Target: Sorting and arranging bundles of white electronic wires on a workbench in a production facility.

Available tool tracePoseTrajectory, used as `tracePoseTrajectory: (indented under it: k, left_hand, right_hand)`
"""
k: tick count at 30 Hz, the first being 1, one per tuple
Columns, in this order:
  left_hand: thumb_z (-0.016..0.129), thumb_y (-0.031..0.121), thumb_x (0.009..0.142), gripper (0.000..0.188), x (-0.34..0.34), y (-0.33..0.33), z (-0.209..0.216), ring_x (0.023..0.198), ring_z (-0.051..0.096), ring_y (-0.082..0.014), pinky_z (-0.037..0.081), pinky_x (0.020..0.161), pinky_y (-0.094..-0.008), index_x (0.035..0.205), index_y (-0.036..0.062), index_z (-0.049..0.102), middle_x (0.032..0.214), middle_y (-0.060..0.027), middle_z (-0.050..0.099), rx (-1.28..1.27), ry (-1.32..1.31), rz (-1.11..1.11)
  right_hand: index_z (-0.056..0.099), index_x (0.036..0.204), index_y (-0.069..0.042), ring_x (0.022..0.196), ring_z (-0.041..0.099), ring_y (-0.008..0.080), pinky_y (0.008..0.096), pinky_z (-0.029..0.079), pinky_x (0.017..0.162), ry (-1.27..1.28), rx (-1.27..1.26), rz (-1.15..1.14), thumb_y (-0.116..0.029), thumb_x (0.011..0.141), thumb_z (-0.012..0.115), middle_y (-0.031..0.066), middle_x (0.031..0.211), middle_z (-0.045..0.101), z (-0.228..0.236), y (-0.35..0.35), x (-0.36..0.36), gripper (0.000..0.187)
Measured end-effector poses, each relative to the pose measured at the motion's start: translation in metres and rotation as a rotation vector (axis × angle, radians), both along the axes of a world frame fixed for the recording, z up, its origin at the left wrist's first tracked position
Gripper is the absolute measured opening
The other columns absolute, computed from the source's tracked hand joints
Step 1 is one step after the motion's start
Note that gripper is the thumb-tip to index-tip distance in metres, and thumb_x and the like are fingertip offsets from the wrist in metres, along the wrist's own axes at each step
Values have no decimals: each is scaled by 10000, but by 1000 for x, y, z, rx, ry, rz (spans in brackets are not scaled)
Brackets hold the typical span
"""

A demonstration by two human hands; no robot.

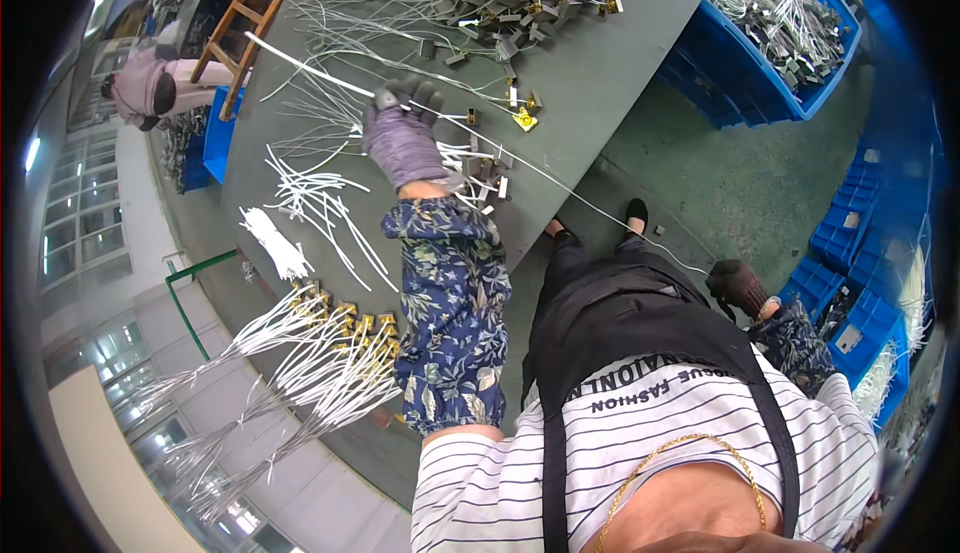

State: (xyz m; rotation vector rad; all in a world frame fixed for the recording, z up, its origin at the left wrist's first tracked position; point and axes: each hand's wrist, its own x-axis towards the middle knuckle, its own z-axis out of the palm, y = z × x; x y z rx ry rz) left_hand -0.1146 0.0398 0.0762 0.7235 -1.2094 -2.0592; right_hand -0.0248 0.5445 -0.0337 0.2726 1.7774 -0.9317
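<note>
Gloved left hand [405,141] reaches far over the grey table [600,68], my forearm straight out and fingers curled around a white tube [310,69] that points far left. From that hand a thin wire [571,192] runs near and right, past the table's edge, to my right hand [738,288], held out low near the blue bins [845,215]. Its fingers are bent at the wire's end; I cannot tell whether they grip it.

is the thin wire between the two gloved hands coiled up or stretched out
Stretched out: the thin wire runs in one long, loop-free line from the left hand to the right hand.
</note>
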Motion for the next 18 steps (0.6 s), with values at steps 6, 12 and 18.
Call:
tracePoseTrajectory:
  k: [6, 12, 18]
  left_hand:
    - [549, 216, 940, 208, 7, -18, 10, 716, 673, -271, 593, 586, -376, 1006, 19, 546, 900, -184, 666, -26, -33, -25]
    - [547, 320, 936, 270, 50, 91, -40, 759, 603, -151, 522, 680, -313, 931, 66, 639, 916, -60, 643, -724, -623, -664]
    - [630, 297, 880, 278, 72, 75, -66, 674, 559, -140, 470, 685, -302, 923, 23, 649, 768, -36, 613, 174, -215, -261]
  right_hand:
    - [651, 776, -19, 567, 539, 115, 287, 422, 506, 107, -62, 115, -160, 785, 654, 37, 643, 602, -2, 6, -15, 141]
    - [660, 788, -43, 565, 528, 126, 297, 426, 508, -34, -82, -42, -129, 779, 644, 35, 660, 597, 22, -24, -22, 88]
    - [672, 803, -124, 685, 573, 231, 361, 462, 555, 433, -261, 484, -133, 744, 639, 56, 745, 559, -7, -36, -48, 68]
